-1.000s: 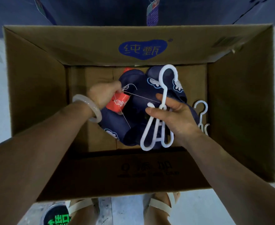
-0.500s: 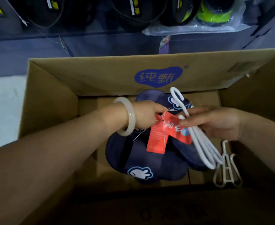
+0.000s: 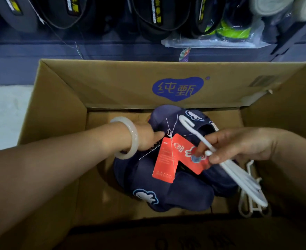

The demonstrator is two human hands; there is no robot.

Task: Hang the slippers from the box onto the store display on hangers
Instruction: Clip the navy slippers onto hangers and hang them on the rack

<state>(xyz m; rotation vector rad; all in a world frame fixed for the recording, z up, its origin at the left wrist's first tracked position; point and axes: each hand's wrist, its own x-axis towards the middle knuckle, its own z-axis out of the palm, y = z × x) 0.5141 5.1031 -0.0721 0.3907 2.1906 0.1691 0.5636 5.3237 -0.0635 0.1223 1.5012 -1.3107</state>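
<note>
- Open brown cardboard box [image 3: 123, 91] with a blue logo patch printed inside its far wall, seen from above.
- Pair of navy blue slippers with white cartoon patches [image 3: 173, 193], inside the box, held up over its floor.
- Left hand [image 3: 146, 139], pale jade-coloured bangle [image 3: 128, 139] on the wrist, grip clenched on the left edge of the navy slippers, fingertips hidden behind them.
- Two red paper tags [image 3: 165, 159] on thin white string, dangling across the slippers between the two hands.
- Right hand [image 3: 237, 145], grip pinching a white plastic hanger [image 3: 226, 165], hook end pointing up-left over the slippers, long end slanting down-right.
- More white plastic hangers [image 3: 247, 204] lying in the box's right near corner, partly under the held one.
- Beyond the box, a dark blue store display shelf [image 3: 112, 51] with dark slippers bearing yellow-lettered straps [image 3: 159, 17] hanging above it.
</note>
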